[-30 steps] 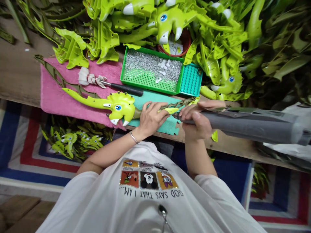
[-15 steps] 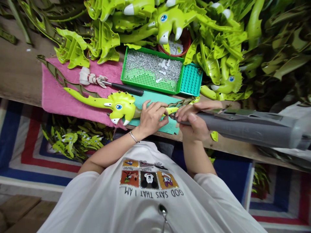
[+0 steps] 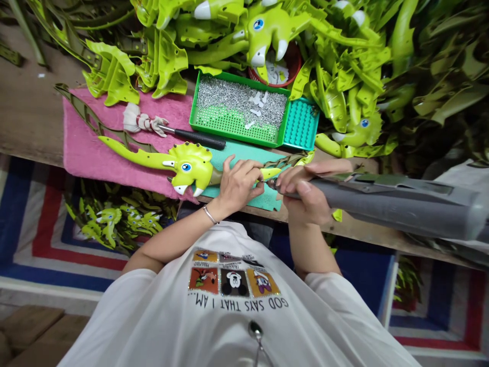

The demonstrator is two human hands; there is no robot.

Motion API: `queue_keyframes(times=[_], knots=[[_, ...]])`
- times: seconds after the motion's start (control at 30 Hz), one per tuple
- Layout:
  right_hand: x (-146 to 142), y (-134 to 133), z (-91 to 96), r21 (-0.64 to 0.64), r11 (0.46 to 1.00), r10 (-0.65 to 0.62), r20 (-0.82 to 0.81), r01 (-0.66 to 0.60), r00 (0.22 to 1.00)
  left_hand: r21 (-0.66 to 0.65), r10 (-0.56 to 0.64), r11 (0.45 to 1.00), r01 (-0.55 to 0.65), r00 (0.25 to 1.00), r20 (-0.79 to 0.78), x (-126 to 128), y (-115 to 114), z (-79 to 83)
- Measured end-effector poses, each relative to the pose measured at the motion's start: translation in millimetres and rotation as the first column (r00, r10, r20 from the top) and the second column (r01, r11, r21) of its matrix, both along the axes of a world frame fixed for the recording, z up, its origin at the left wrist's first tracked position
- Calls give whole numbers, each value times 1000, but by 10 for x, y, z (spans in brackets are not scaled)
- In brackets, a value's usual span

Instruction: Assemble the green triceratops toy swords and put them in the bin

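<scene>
A lime-green toy shaped like a horned dinosaur head (image 3: 193, 165), with a blue eye, white horns and a long curved piece, lies across the pink cloth and teal mat. My left hand (image 3: 240, 184) is closed over the toy's darker neck section, thumb and forefinger pinched close to the driver tip; whatever sits between them is too small to make out. Gripped in my right hand (image 3: 305, 191) is a large grey electric screwdriver (image 3: 393, 201), held almost level. Its bit points left and meets my left fingertips beside a green toy part (image 3: 272, 173).
Behind the mat (image 3: 237, 153) stands a green tray (image 3: 239, 137) of small screws, joined by a teal tray (image 3: 301, 122). A black-handled tool (image 3: 200, 138) lies in front. Lime toy shells (image 3: 340, 66) pile up at the back around a red basket (image 3: 294, 63). The pink cloth (image 3: 91, 148) covers the left.
The view has shifted very slightly. Both hands, the electric screwdriver and the toy keep nearly the same places.
</scene>
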State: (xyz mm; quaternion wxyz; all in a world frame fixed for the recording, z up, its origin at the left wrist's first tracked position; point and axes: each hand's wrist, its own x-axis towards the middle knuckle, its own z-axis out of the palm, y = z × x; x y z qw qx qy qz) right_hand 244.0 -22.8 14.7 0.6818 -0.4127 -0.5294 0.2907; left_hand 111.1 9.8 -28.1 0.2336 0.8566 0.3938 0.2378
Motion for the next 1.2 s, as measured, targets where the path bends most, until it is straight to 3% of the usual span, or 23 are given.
queue_keyframes(times=[0.17,0.53,0.7,0.9,1.07,1.2], knots=[[16,-10,-7,-93,995,-26,17,28,999,-9,-10,1000,10,1000,-14,-6,-5,1],[95,-47,-88,-127,991,-34,16,36,999,5,-50,999,51,997,-59,-27,-3,-15],[210,-34,-167,-28,986,-161,40,162,986,32,-48,998,53,990,-134,-16,0,-22],[240,21,-293,-74,961,-263,53,266,963,60,-46,997,56,988,-149,6,3,-91],[223,49,-388,-139,959,-246,11,245,969,63,-48,996,58,987,-153,9,10,-101],[243,73,-401,-164,978,-139,-39,130,990,62,-58,996,68,986,-159,-1,14,-90]])
